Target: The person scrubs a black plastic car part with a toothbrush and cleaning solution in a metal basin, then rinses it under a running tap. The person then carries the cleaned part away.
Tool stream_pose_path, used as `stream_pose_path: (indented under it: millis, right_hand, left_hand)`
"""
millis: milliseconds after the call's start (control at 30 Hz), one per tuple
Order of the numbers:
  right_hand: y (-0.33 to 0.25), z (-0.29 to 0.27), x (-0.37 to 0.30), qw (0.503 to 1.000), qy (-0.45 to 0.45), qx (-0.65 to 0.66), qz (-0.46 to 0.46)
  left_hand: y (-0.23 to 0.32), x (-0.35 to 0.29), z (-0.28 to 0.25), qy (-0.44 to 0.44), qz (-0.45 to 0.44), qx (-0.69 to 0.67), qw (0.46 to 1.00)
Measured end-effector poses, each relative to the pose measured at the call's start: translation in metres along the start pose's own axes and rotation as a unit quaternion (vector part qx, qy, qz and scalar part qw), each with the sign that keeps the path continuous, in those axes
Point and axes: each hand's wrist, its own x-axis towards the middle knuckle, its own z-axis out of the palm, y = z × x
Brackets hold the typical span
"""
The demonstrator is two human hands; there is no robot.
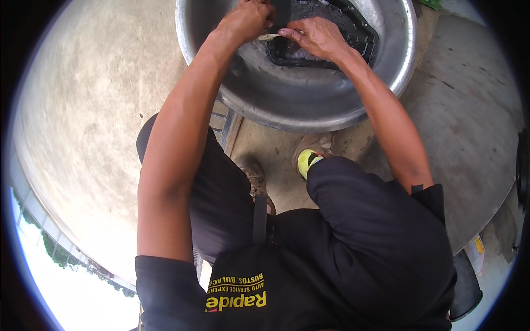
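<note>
A black, ribbed-edge pan (pixel 295 62), shaped like a vehicle oil pan, lies in a large round metal basin (pixel 309 105). Murky wet residue shows inside the pan. My right hand (pixel 317 38) is over the pan, closed around a thin pale stick (pixel 269 37) that looks like a brush handle; its other end is hidden. Close by on the left, my left hand (pixel 253 17) has its fingers curled beside a dark flat area at the basin's upper part. What that hand grips, if anything, is hidden by the fingers and the picture's top edge.
The basin stands on a concrete floor (pixel 105 99) in front of my feet. A metal grate (pixel 219 122) lies under its near left side. My shoes, one with a yellow patch (pixel 307 161), are just below the rim. A black container (pixel 466 287) stands behind at the lower right.
</note>
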Motion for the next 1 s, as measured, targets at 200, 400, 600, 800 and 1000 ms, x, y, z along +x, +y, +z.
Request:
stream_pose_path:
  millis: [200,400,600,800,1000]
  right_hand:
    - [-0.004,-0.008,-0.006,0.994,-0.013,-0.044,-0.096]
    - [-0.006,-0.011,0.001,0.995,-0.056,-0.037,-0.077]
    - [-0.004,-0.017,0.008,0.991,-0.105,0.031,-0.078]
    - [-0.002,-0.03,0.016,0.998,-0.025,0.031,-0.053]
    - [-0.007,-0.029,0.024,0.987,0.019,0.136,0.084]
  left_hand:
    - [0.001,-0.003,0.004,-0.055,-0.008,-0.119,0.991]
    - [-0.022,0.004,0.022,-0.05,0.045,-0.127,0.99]
    - [-0.02,0.004,0.02,-0.052,0.075,-0.092,0.992]
    - [-0.01,0.001,-0.003,-0.077,0.017,-0.132,0.988]
    - [-0.019,-0.006,-0.021,0.045,0.051,-0.067,0.995]
